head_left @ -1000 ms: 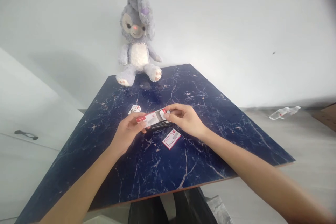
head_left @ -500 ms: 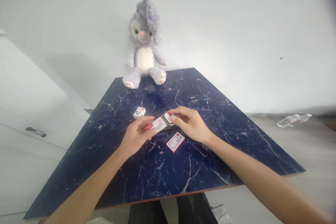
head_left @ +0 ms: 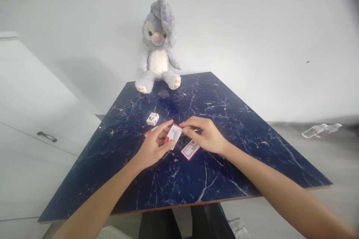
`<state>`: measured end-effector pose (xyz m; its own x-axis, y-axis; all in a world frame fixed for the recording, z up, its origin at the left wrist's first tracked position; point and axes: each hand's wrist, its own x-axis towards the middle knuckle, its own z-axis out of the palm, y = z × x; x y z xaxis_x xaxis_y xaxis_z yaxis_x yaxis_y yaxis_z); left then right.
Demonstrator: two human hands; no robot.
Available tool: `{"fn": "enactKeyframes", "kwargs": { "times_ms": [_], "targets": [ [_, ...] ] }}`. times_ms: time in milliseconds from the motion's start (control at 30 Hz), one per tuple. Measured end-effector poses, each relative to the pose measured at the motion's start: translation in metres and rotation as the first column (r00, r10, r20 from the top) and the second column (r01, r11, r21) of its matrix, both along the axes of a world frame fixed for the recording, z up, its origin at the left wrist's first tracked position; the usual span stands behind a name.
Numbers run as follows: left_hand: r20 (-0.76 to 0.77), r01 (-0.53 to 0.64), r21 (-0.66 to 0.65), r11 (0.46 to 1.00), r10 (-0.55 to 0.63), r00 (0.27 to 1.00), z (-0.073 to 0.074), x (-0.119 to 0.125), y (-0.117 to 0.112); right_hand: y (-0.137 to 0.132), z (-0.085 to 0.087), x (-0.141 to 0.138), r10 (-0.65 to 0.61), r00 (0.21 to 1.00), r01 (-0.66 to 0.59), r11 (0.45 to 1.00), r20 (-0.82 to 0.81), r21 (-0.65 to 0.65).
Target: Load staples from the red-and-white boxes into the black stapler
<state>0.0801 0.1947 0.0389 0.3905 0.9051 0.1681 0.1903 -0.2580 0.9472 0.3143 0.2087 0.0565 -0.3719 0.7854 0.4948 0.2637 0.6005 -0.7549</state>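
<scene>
Both hands meet over the middle of a dark blue marble table [head_left: 252, 164]. My left hand [head_left: 153, 148] pinches a small red and white box [head_left: 174, 133] between thumb and fingers. My right hand [head_left: 206, 137] touches the far end of that box with its fingertips; what else it holds is hidden. A flat red and white card [head_left: 190, 150] lies on the table just under my right hand. Another small white box [head_left: 153, 119] sits a little farther back on the left.
A grey plush rabbit [head_left: 157, 50] sits at the table's far edge against the white wall. A white cabinet with a dark handle [head_left: 47, 136] stands to the left. A plastic bottle [head_left: 319, 130] lies on the floor at right.
The red and white box has been turned more upright in my left hand. My right hand's fingers have slid along its end. The view has shifted slightly left.
</scene>
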Motion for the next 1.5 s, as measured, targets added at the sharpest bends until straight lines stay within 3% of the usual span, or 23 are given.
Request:
{"fn": "enactKeyframes", "kwargs": {
  "times_ms": [133, 267, 400, 500, 567, 667, 767, 867, 1000, 1167, 1500],
  "targets": [
    [-0.067, 0.021, 0.008, 1.0, -0.02, 0.998, 0.003, 0.0, -0.002, -0.003, 0.0, -0.003, 0.089, 0.994, -0.089, 0.996, 0.061, -0.001],
    [-0.245, 0.057, 0.113, 0.992, -0.028, 0.969, 0.009, -0.003, -0.002, 0.006, -0.002, 0.004, -0.099, 0.994, 0.089, 0.983, -0.056, -0.162],
    [-0.597, 0.256, 0.262, 0.931, -0.052, 0.8, 0.011, -0.008, 0.002, 0.028, -0.01, 0.018, -0.21, 0.962, 0.139, 0.926, -0.174, -0.351],
    [-0.718, 0.279, 0.331, 0.901, 0.048, 0.695, 0.007, -0.011, 0.006, 0.043, -0.017, 0.029, -0.208, 0.967, 0.125, 0.892, -0.149, -0.434],
    [-0.712, 0.216, 0.407, 0.887, 0.16, 0.684, 0.006, -0.015, 0.009, 0.047, -0.018, 0.034, -0.204, 0.974, 0.132, 0.871, -0.102, -0.474],
    [-0.58, 0.01, 0.518, 0.855, 0.342, 0.74, 0.007, -0.024, 0.015, 0.047, -0.013, 0.04, -0.162, 0.985, 0.168, 0.856, 0.055, -0.489],
    [-0.445, -0.136, 0.567, 0.813, 0.441, 0.779, 0.007, -0.032, 0.023, 0.043, -0.006, 0.042, -0.089, 0.973, 0.171, 0.897, 0.212, -0.408],
    [-0.453, -0.072, 0.535, 0.842, 0.358, 0.817, 0.005, -0.034, 0.029, 0.04, -0.007, 0.04, -0.041, 0.95, 0.14, 0.942, 0.309, -0.304],
    [-0.545, 0.058, 0.452, 0.89, 0.224, 0.808, -0.003, -0.029, 0.03, 0.042, -0.017, 0.035, -0.03, 0.932, 0.138, 0.951, 0.361, -0.278],
    [-0.566, 0.039, 0.417, 0.908, 0.226, 0.792, -0.006, -0.026, 0.029, 0.045, -0.025, 0.034, -0.016, 0.939, 0.126, 0.945, 0.342, -0.301],
    [-0.571, 0.033, 0.404, 0.914, 0.224, 0.79, -0.006, -0.027, 0.03, 0.041, -0.017, 0.036, -0.015, 0.91, 0.105, 0.975, 0.415, -0.196]
  ]
}}
